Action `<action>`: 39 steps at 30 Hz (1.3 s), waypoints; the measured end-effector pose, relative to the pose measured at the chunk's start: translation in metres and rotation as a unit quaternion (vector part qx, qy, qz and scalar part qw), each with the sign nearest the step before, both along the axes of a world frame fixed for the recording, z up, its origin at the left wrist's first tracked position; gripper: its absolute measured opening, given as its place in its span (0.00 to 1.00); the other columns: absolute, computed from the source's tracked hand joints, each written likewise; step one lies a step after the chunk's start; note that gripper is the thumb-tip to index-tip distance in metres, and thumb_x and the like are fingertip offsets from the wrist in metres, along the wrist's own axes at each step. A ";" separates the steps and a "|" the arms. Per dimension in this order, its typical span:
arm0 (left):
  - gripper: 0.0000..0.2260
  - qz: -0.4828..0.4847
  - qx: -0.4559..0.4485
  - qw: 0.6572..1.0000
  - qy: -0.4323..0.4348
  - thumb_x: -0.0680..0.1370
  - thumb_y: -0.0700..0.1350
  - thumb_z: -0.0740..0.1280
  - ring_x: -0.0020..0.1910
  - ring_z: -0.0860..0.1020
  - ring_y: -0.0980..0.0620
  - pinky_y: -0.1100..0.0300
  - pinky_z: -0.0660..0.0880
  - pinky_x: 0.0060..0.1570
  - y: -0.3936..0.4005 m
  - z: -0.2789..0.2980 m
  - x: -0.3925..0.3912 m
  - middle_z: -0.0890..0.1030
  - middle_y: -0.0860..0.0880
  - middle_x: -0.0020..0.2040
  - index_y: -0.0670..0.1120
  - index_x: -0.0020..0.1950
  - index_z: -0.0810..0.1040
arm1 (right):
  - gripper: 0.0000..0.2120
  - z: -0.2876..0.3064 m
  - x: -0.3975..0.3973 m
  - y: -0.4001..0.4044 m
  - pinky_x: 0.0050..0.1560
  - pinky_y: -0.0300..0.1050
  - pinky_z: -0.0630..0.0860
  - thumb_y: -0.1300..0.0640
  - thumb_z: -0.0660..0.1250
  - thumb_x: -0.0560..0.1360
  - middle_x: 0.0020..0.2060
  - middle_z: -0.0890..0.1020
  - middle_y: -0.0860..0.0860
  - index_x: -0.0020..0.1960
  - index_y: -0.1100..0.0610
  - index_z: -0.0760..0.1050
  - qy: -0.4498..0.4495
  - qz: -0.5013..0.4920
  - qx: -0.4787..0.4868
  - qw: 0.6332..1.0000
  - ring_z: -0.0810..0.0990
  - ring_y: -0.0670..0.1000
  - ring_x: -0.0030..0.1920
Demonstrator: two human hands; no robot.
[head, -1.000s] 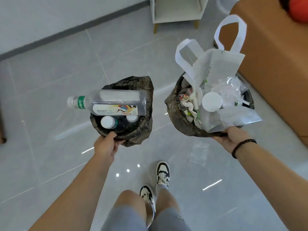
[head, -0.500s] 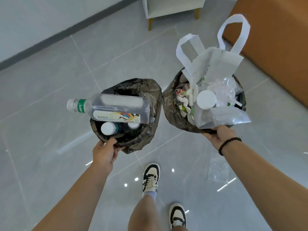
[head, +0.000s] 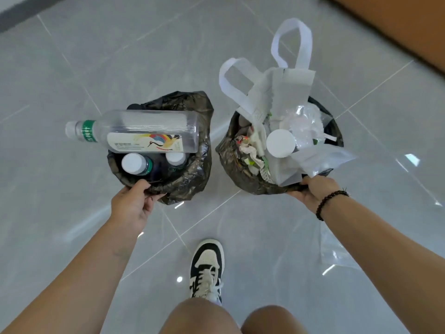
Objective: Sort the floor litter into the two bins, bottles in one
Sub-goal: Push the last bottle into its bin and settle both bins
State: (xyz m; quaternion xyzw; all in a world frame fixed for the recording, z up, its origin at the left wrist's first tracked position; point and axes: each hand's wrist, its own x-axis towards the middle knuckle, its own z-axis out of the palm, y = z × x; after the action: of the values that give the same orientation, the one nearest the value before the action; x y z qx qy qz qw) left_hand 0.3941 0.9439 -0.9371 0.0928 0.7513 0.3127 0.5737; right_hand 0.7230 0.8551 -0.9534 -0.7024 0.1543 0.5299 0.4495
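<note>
I carry two bins lined with dark bags above the grey floor. My left hand (head: 133,202) grips the near rim of the left bin (head: 192,174). A large clear bottle (head: 142,133) lies across its top, and two white-capped bottles (head: 134,163) stand inside. My right hand (head: 315,192) grips the near rim of the right bin (head: 236,172). That bin holds a white tote bag (head: 281,92), crumpled paper (head: 248,150), a white lid (head: 280,143) and clear plastic wrap (head: 305,121).
A clear plastic bag (head: 337,251) lies on the tiled floor under my right forearm. A brown cabinet (head: 397,22) runs along the top right. My shoe (head: 208,268) and knees are at the bottom centre.
I have stepped forward with both bins held as before. The white furniture at the top has left the view and the floor bag has slid toward the lower right.
</note>
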 end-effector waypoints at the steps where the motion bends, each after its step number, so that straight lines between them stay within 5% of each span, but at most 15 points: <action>1: 0.08 -0.003 0.007 1.000 -0.003 0.77 0.36 0.63 0.30 0.84 0.49 0.72 0.66 0.19 0.000 -0.010 0.000 0.82 0.41 0.47 0.42 0.56 0.73 | 0.13 -0.009 0.001 -0.005 0.41 0.57 0.77 0.70 0.53 0.80 0.54 0.79 0.58 0.60 0.61 0.71 0.001 0.002 0.007 1.000 0.79 0.60 0.50; 10: 0.09 -0.018 0.030 0.999 0.012 0.77 0.38 0.63 0.30 0.84 0.52 0.72 0.68 0.19 -0.001 -0.071 -0.012 0.81 0.41 0.43 0.39 0.56 0.73 | 0.07 -0.037 0.003 -0.026 0.39 0.48 0.83 0.63 0.62 0.79 0.49 0.83 0.59 0.54 0.62 0.75 -0.065 0.090 0.045 0.993 0.83 0.56 0.46; 14: 0.03 -0.031 0.050 0.998 0.009 0.77 0.40 0.62 0.30 0.84 0.54 0.72 0.67 0.19 0.002 -0.081 -0.006 0.81 0.44 0.45 0.42 0.49 0.72 | 0.19 -0.051 0.013 -0.046 0.55 0.49 0.78 0.44 0.67 0.74 0.55 0.81 0.49 0.60 0.54 0.74 -0.198 0.234 0.040 0.951 0.81 0.50 0.52; 17: 0.12 -0.040 0.080 0.996 0.012 0.76 0.43 0.63 0.31 0.84 0.54 0.71 0.69 0.21 -0.004 -0.084 0.002 0.84 0.45 0.45 0.42 0.59 0.72 | 0.27 -0.062 0.028 -0.077 0.59 0.43 0.72 0.42 0.69 0.73 0.64 0.73 0.42 0.68 0.51 0.69 -0.288 0.317 0.068 0.901 0.75 0.43 0.59; 20: 0.18 -0.034 0.092 0.995 0.013 0.74 0.52 0.65 0.36 0.85 0.52 0.68 0.75 0.30 -0.014 -0.074 0.013 0.84 0.44 0.47 0.47 0.62 0.71 | 0.36 -0.093 0.048 -0.111 0.68 0.46 0.67 0.45 0.74 0.69 0.72 0.63 0.47 0.72 0.51 0.64 -0.376 0.412 0.014 0.830 0.67 0.48 0.68; 24: 0.29 0.000 0.084 0.996 -0.037 0.72 0.59 0.63 0.43 0.85 0.48 0.61 0.77 0.47 -0.049 -0.068 0.037 0.82 0.43 0.53 0.48 0.70 0.64 | 0.41 -0.155 0.075 -0.162 0.73 0.49 0.58 0.54 0.73 0.71 0.77 0.50 0.54 0.77 0.53 0.54 -0.369 0.510 -0.160 0.760 0.54 0.57 0.76; 26: 0.36 0.000 0.071 0.997 -0.041 0.72 0.58 0.64 0.45 0.85 0.47 0.60 0.77 0.46 -0.064 -0.071 0.049 0.81 0.43 0.54 0.44 0.75 0.56 | 0.45 -0.184 0.084 -0.187 0.75 0.56 0.54 0.57 0.71 0.71 0.78 0.45 0.53 0.78 0.50 0.46 -0.362 0.601 -0.239 0.671 0.47 0.59 0.77; 29: 0.28 -0.017 0.072 0.997 0.000 0.70 0.57 0.65 0.47 0.84 0.47 0.61 0.74 0.37 -0.077 -0.084 0.054 0.78 0.45 0.59 0.45 0.65 0.66 | 0.49 -0.213 0.092 -0.214 0.74 0.63 0.46 0.63 0.67 0.71 0.77 0.41 0.50 0.77 0.48 0.36 -0.347 0.700 -0.284 0.556 0.40 0.58 0.77; 34: 0.29 -0.001 0.060 0.996 0.064 0.66 0.56 0.66 0.48 0.79 0.50 0.60 0.69 0.35 -0.078 -0.093 0.053 0.70 0.46 0.60 0.48 0.64 0.65 | 0.43 -0.227 0.100 -0.218 0.75 0.60 0.42 0.64 0.64 0.71 0.74 0.62 0.54 0.77 0.60 0.40 -0.470 0.737 -0.269 0.404 0.53 0.54 0.76; 36: 0.19 -0.053 0.021 0.998 0.034 0.71 0.54 0.65 0.44 0.77 0.50 0.60 0.68 0.35 -0.089 -0.095 0.057 0.72 0.46 0.55 0.46 0.57 0.70 | 0.39 -0.229 0.099 -0.221 0.75 0.58 0.42 0.64 0.63 0.71 0.63 0.75 0.52 0.76 0.61 0.47 -0.507 0.750 -0.231 0.357 0.66 0.53 0.69; 38: 0.10 -0.164 -0.047 0.985 -0.002 0.75 0.50 0.64 0.40 0.77 0.50 0.60 0.68 0.36 -0.102 -0.094 0.064 0.77 0.45 0.49 0.44 0.50 0.72 | 0.29 -0.226 0.090 -0.222 0.75 0.53 0.53 0.64 0.60 0.73 0.51 0.81 0.50 0.73 0.58 0.58 -0.516 0.715 -0.207 0.423 0.75 0.52 0.57; 39: 0.08 -0.237 -0.073 0.969 -0.017 0.76 0.48 0.65 0.40 0.78 0.49 0.59 0.69 0.37 -0.106 -0.092 0.068 0.79 0.44 0.48 0.44 0.49 0.73 | 0.23 -0.219 0.083 -0.214 0.69 0.48 0.63 0.63 0.59 0.75 0.48 0.82 0.50 0.69 0.55 0.65 -0.507 0.643 -0.194 0.540 0.77 0.53 0.53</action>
State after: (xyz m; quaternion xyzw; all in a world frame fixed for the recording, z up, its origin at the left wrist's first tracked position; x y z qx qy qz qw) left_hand 0.4616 0.8376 -1.0293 0.2205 0.7186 0.1142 0.6496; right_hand 0.8060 0.6408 -1.1720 -0.8344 -0.4937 0.1891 -0.1558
